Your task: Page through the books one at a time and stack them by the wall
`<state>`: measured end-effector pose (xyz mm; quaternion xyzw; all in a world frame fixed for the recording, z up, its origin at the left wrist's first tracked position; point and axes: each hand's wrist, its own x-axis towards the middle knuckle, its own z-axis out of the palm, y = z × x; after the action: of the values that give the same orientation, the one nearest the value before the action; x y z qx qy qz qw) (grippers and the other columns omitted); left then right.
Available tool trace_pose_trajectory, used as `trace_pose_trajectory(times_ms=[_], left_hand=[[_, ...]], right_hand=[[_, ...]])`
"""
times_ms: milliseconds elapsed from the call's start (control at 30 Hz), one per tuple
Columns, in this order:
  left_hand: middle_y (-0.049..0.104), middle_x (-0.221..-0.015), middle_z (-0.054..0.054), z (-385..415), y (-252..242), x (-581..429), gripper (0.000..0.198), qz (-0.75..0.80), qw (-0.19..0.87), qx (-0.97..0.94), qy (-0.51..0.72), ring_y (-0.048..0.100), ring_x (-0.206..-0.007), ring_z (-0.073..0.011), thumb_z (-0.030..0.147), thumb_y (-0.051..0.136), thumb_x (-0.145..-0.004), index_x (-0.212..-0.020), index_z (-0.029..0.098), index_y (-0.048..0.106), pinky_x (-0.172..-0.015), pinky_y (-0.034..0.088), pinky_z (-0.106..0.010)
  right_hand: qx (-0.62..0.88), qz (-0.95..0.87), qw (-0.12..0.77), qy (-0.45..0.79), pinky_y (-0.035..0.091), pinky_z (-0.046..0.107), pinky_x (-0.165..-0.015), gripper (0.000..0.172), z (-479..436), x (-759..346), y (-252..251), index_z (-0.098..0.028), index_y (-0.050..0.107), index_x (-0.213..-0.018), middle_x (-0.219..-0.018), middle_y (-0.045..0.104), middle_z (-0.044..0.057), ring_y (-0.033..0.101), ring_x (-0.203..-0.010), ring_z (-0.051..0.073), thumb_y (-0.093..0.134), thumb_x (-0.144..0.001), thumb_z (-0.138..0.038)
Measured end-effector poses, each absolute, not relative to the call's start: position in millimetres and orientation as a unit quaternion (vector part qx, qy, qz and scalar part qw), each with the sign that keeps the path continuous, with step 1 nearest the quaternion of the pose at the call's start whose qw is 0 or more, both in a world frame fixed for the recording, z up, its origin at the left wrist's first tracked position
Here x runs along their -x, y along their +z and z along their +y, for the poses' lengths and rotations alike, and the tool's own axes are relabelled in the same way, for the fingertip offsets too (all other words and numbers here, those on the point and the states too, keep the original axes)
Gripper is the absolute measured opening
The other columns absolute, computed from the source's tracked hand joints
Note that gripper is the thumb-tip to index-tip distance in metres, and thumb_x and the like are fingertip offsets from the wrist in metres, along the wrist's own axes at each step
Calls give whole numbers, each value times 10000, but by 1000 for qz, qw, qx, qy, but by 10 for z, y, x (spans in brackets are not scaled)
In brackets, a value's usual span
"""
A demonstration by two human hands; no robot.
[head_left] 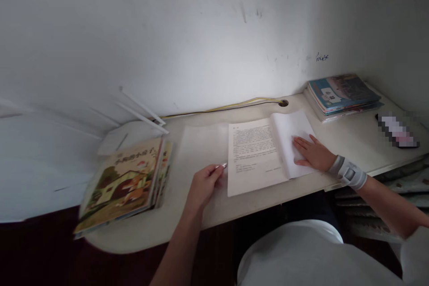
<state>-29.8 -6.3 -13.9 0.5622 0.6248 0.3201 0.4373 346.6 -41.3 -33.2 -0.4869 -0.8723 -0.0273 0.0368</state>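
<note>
Left hand pinches a shiny bit, books left of its fingers; right hand lies flat on pages, stack and phone rightward.

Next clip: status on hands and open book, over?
Left hand pinching something unclear. Right hand flat on white page of open book. Picture-book pile off left, not overlapping it.

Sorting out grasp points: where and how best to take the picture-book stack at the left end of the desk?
The picture-book stack is probably best gripped at its near-left corner, coming from the near left, thumb on top, fingers underneath. That corner appears to jut past the rounded desk edge, leaving finger room below. The left hand is closer, but pinches something small.
</note>
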Motion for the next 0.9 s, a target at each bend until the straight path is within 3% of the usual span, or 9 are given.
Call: trace_pose_trajectory(times_ms=[167,300,400,500,667,767,900], left_hand=[[454,-459,51,-93,-146,384,363,619,439,-562,329,400,-438,-99,517,612,-646,-668,155,610,-446,321,-215],[513,-497,16,-111,-108,398,360,653,367,-616,246,481,-474,-148,483,523,-721,-781,149,643,-514,393,-266],[648,-871,-116,-213,-54,264,459,663,162,-688,246,597,-844,-256,407,466,-792,-1136,120,568,-786,450,-391],[487,-1291,-157,-389,-32,-78,508,552,42,-790,263,413,-1225,-284,407,440,-846,-1294,169,448,-1011,323,-448],[339,-1440,-112,-533,-103,-633,529,372,89,-909,165,223,-1355,-293,458,421,-868,-1334,208,401,-1082,221,-491],[332,-1441,-128,-502,-160,-540,565,431,85,-877,194,217,-1355,-305,467,425,-865,-1359,202,350,-1081,202,-525],[311,-1436,-159,-560,-281,-79,563,578,91,-751,307,274,-1334,-284,418,379,-889,-1390,187,267,-1066,269,-495]], right_hand=[[475,-879,42,-12,198,556,-1042,689,-384,-3423,-324,-99,312,-1383,-1426,317,200,328,-1305,274,323,-881,-572],[460,-886,45,29,232,558,-1033,670,-337,-3476,-291,-135,306,-1392,-1428,328,178,341,-1298,281,358,-876,-560],[493,-862,106,58,322,511,-1014,596,-251,-3628,-287,-159,347,-1378,-1381,425,142,379,-1278,269,359,-892,-503],[572,-791,212,43,388,443,-997,511,-186,-3802,-291,-160,406,-1345,-1294,523,129,455,-1221,244,336,-909,-416],[581,-784,219,-17,398,444,-988,517,-446,-3671,-187,-99,487,-1267,-1275,518,188,475,-1192,265,364,-897,-438],[468,-866,172,-36,360,458,-1012,572,-745,-3368,-128,-114,475,-1278,-1328,472,180,436,-1223,274,468,-849,-494],[425,-886,167,-75,420,429,-947,359,-966,-3126,-207,-141,546,-1203,-1198,589,151,517,-1139,244,459,-889,-290]])
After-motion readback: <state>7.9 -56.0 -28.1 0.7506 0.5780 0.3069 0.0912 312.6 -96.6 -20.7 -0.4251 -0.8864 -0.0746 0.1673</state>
